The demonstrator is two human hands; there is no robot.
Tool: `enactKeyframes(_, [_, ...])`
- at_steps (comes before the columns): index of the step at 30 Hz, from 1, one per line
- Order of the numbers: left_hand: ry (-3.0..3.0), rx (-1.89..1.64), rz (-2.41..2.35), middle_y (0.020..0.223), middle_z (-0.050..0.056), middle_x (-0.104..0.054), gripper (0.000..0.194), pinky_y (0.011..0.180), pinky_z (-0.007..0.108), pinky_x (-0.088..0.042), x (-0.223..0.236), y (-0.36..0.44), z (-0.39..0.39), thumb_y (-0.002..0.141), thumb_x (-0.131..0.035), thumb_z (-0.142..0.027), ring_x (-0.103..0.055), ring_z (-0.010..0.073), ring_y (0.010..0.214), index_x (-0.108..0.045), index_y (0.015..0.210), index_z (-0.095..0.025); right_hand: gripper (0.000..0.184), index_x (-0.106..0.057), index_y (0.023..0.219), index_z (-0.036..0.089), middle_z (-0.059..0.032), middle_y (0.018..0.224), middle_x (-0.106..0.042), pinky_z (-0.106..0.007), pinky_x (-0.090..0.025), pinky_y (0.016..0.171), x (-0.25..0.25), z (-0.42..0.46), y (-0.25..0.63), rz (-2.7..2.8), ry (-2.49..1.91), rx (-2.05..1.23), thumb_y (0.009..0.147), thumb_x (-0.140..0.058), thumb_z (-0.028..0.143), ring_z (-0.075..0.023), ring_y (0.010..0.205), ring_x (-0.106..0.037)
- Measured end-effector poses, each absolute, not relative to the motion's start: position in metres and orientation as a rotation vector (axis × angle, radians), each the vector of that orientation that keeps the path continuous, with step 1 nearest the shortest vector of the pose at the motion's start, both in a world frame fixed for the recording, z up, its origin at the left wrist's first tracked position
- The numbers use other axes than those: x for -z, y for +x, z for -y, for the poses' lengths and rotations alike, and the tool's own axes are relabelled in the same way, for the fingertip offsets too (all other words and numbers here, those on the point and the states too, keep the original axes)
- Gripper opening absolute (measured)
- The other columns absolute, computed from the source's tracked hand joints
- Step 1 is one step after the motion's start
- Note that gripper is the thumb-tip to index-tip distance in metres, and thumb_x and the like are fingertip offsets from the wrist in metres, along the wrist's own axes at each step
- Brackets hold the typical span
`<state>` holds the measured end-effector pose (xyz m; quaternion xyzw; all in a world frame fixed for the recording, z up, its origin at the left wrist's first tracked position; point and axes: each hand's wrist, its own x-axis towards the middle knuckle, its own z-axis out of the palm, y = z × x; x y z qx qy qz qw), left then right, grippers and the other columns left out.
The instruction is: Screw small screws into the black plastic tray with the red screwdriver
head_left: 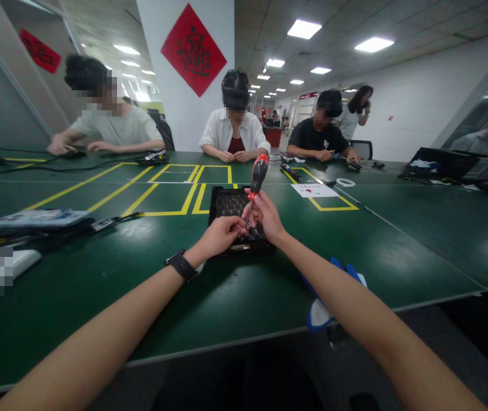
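My right hand [267, 216] is closed round a screwdriver with a red and black handle [258, 174], held nearly upright with its tip down at the near edge of a black tray [225, 204]. My left hand [220, 234] is pinched at the screwdriver's tip, fingers pressed together on something small that I cannot make out. A black watch [181, 265] sits on my left wrist. The tray lies flat on the green table [141, 297], in front of both hands.
A blue and white glove [318, 311] lies under my right forearm near the table's front edge. Yellow tape lines [170, 197], a white sheet [314, 190], a tape roll [345, 182], cables and a flat packet [38, 218] lie around. Several people sit along the far side.
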<state>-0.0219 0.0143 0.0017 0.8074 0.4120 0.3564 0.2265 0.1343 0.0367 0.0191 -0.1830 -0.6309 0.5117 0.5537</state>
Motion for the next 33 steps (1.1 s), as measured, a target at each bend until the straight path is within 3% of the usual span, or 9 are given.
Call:
enactKeyframes(10, [2.09, -0.981, -1.268, 0.067, 0.002, -0.065, 0.037, 0.054, 0.023, -0.039, -0.0046, -0.0212, -0.0114, 0.069, -0.063, -0.051, -0.054, 0.0122, 0.057, -0.064, 0.077, -0.015, 0.039, -0.045, 0.117, 0.021, 0.005, 0.06, -0.058, -0.016, -0.031, 0.036, -0.0197, -0.0371, 0.1342, 1.47, -0.471, -1.179, 0.088, -0.041, 0.046, -0.0042, 0.036, -0.042])
enactKeyframes(14, [2.145, -0.979, -1.241, 0.068, 0.002, -0.065, 0.033, 0.055, 0.023, -0.039, -0.0035, -0.0224, -0.0123, 0.073, -0.06, -0.047, -0.055, 0.0124, 0.059, -0.065, 0.078, -0.015, 0.04, -0.044, 0.118, 0.021, 0.0047, 0.061, -0.059, -0.016, -0.032, 0.036, -0.0197, -0.0369, 0.1336, 1.48, -0.477, -1.188, 0.087, -0.043, 0.047, -0.0045, 0.037, -0.043])
enactKeyframes(22, [2.278, -0.963, -1.101, 0.087, 0.003, -0.068, 0.025, 0.074, 0.026, -0.043, -0.0076, -0.0217, -0.0103, 0.082, -0.05, -0.036, -0.06, 0.0157, 0.078, -0.066, 0.087, -0.017, 0.039, -0.044, 0.118, 0.02, 0.0044, 0.061, -0.058, -0.016, -0.032, 0.036, -0.0176, -0.0388, 0.1339, 1.464, -0.471, -1.203, 0.089, -0.038, 0.046, -0.0044, 0.035, -0.042])
enactKeyframes(28, [2.311, -1.002, -1.268, 0.074, 0.002, -0.064, 0.03, 0.064, 0.025, -0.04, -0.0054, -0.0204, -0.0104, 0.075, -0.058, -0.046, -0.054, 0.0141, 0.066, -0.063, 0.08, -0.017, 0.037, -0.043, 0.116, 0.021, 0.0051, 0.061, -0.058, -0.015, -0.031, 0.035, -0.0188, -0.0379, 0.1339, 1.458, -0.471, -1.181, 0.089, -0.04, 0.046, -0.0043, 0.036, -0.042])
enactKeyframes(33, [2.295, -0.963, -1.233, 0.072, 0.001, -0.064, 0.028, 0.063, 0.025, -0.04, -0.0035, -0.022, -0.0117, 0.075, -0.059, -0.043, -0.053, 0.013, 0.063, -0.063, 0.08, -0.016, 0.038, -0.043, 0.115, 0.021, 0.0048, 0.061, -0.059, -0.016, -0.032, 0.036, -0.0191, -0.037, 0.1338, 1.473, -0.473, -1.191, 0.088, -0.041, 0.047, -0.0045, 0.036, -0.043])
